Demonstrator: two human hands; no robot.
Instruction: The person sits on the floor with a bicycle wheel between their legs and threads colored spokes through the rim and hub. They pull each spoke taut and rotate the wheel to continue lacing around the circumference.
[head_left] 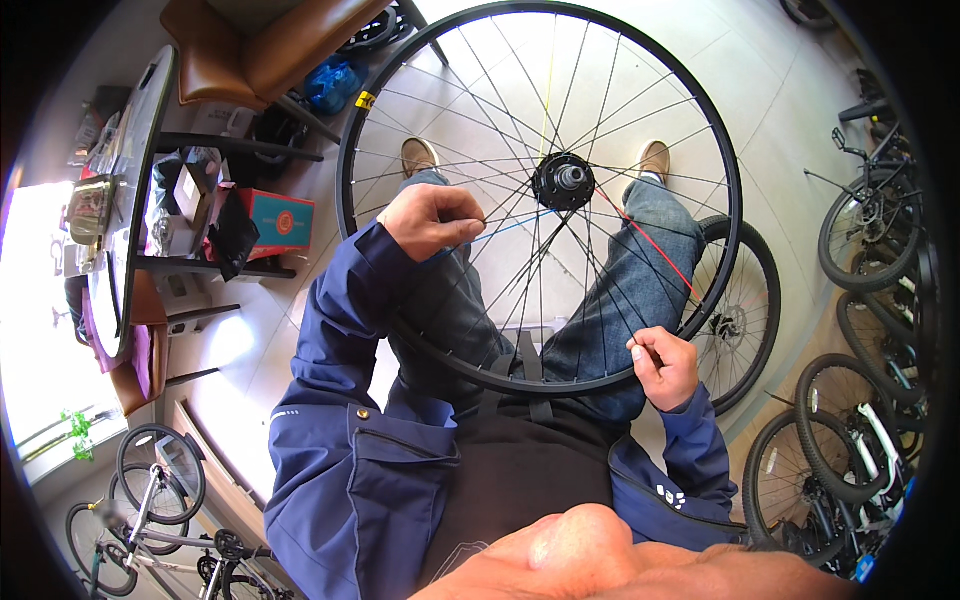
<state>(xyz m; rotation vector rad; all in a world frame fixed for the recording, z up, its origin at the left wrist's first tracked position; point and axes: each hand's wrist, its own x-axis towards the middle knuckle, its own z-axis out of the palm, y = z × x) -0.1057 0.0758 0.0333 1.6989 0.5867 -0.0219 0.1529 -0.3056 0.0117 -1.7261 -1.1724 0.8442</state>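
Observation:
A bare bicycle wheel, with a black rim [732,200], spokes and a black hub [563,183], lies over my denim-clad legs. One spoke is red [652,243], another blue [510,228], another yellow [549,85]. My left hand [435,220], fingers curled, is on the spokes at the left, by the blue one; what it grips is partly hidden. My right hand [662,365] pinches a black spoke near the lower-right rim.
A wheel with tire [762,310] stands behind my right leg. Bicycles [845,430] line the right and another [155,480] is at lower left. A cluttered table [150,70], brown chairs [220,55] and a teal-red box [280,225] are left.

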